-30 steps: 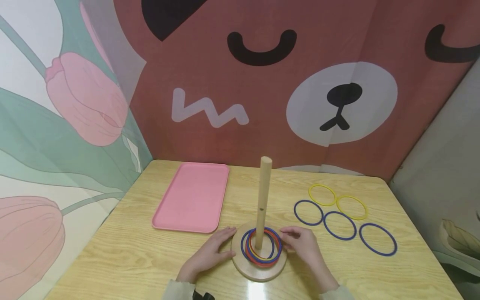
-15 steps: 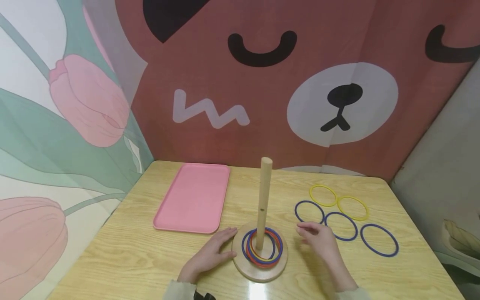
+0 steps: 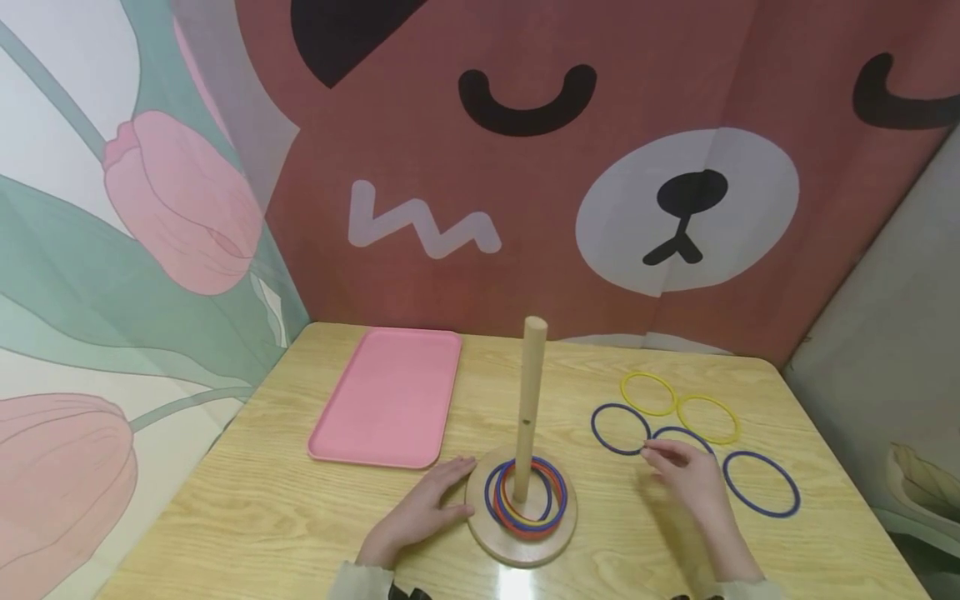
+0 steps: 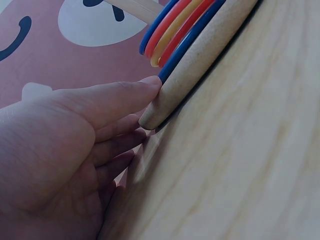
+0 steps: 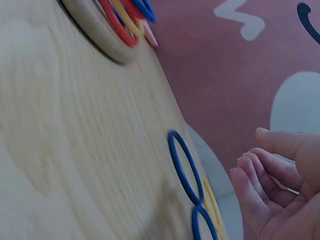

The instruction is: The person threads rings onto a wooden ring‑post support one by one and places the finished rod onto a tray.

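Note:
A wooden ring-toss stand, its round base (image 3: 517, 550) bearing an upright post (image 3: 531, 375), is in the middle of the table. Blue, red and yellow rings (image 3: 528, 525) lie stacked round the foot of the post. My left hand (image 3: 422, 508) rests at the base's left side, and in the left wrist view its thumb (image 4: 150, 84) touches the base edge, fingers extended. To the right, my right hand (image 3: 693, 479) hovers over the middle blue ring (image 3: 678, 431), covering part of it. Nothing is between its loosely bent fingers (image 5: 247, 182).
Other loose rings lie at the right: a blue ring (image 3: 594, 427) on the left, another blue ring (image 3: 776, 511) on the right, and two yellow rings (image 3: 624, 392) behind. At the back left is a pink tray (image 3: 386, 392). A bear-print cloth (image 3: 420, 292) hangs behind the table.
My right hand has left the stand's base and moved right, to the middle blue ring. The left hand stays at the base, and the rings have not moved.

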